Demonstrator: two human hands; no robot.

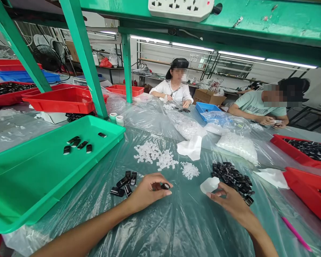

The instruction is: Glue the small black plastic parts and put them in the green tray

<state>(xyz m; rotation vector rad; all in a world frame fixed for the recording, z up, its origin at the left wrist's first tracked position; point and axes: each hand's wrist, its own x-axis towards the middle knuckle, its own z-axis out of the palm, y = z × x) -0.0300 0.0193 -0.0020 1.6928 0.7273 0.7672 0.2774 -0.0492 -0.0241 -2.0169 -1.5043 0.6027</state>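
The left hand (153, 190) is closed on a black part (165, 186); the right hand (228, 200) is closed on a white bottle (209, 185).

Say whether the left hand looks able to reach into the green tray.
Probably yes: the green tray is open on top, with its rim to clear, though the left hand holds a black piece.
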